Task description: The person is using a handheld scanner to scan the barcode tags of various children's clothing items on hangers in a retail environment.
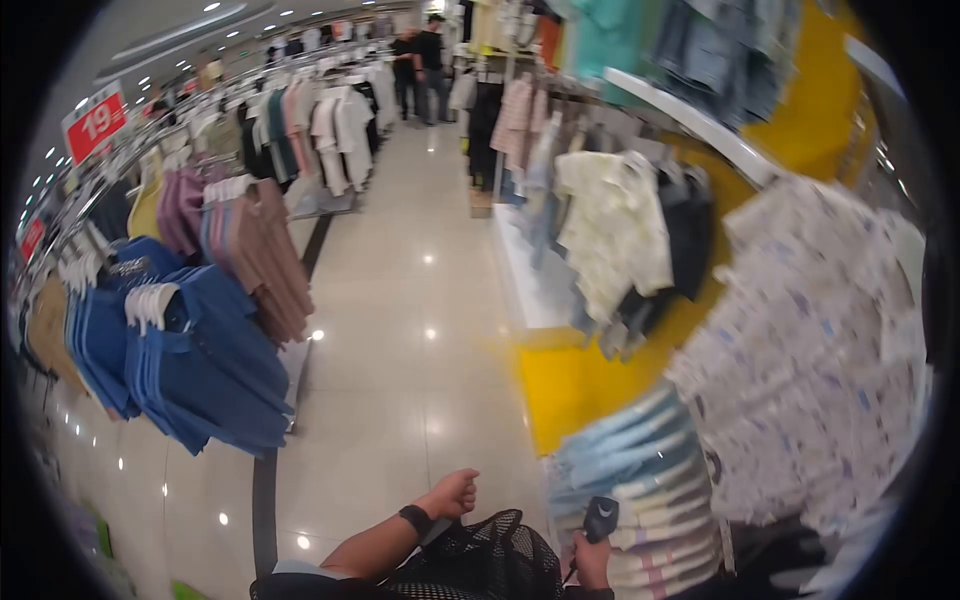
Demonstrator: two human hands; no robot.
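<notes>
At the bottom edge of the view, the right hand (592, 562) closes its grip around the lower end of a small black handheld device (601, 518) with a white mark on its face. The device's long axis stands nearly upright, leaning slightly right, and its free end points up at a stack of folded pastel striped garments (640, 470) just beside it. What the device is cannot be made out, and the fingers hide its lower part.

The left hand (455, 493) is curled into a fist above a black mesh bag (485, 560). Whether this grip holds anything is not visible. A black wristband (413, 518) circles that wrist. The frame cuts off the bag and both forearms.

White patterned shirts (810, 370) hang blurred at right. Blue polo shirts (200, 370) hang on a rack across the glossy cream tiled floor (400, 380).
</notes>
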